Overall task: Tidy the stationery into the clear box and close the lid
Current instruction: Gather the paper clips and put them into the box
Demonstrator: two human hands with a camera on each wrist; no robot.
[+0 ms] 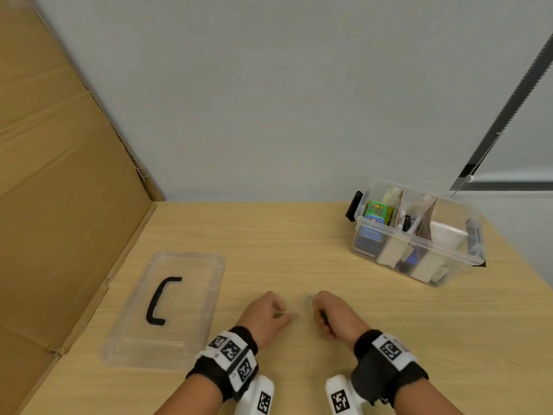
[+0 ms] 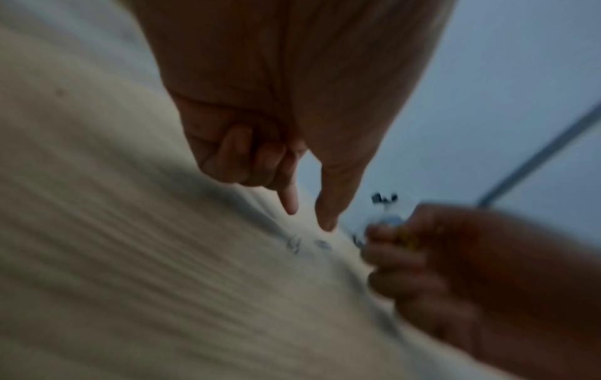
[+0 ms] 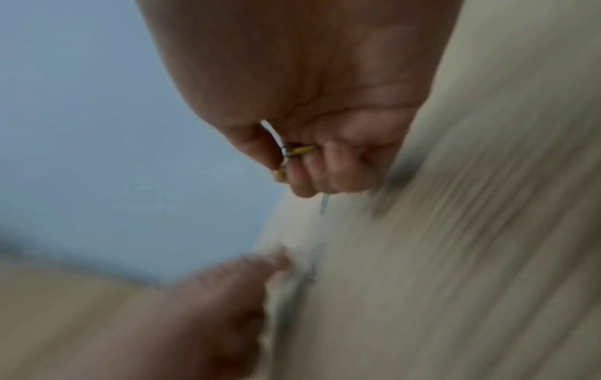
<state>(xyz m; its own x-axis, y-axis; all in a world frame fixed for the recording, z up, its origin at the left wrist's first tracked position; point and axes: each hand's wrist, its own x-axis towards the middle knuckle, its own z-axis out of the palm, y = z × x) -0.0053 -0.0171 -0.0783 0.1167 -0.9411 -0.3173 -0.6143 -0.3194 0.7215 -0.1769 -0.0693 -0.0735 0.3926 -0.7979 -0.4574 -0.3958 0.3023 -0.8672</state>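
Clear box [image 1: 419, 253] at far right of table [image 1: 299, 235], already mostly packed w/ stationery, lid [image 1: 167, 310] off, lying flat at left. Right hand [image 1: 338, 317] clenched round small items, yellow + metal bits showing, prob. clips. Left hand [image 1: 266, 316] pinching toward tiny metal pieces [image 2: 309, 245] on the table, grasp uncertain. Left to do: last bits in, lid on.

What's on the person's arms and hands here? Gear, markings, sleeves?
Bare hands, no sleeves. The left wrist and right wrist each wear a black band carrying white blocks printed with black square fiducial tags. A white camera housing, also tagged, hangs under each wrist.
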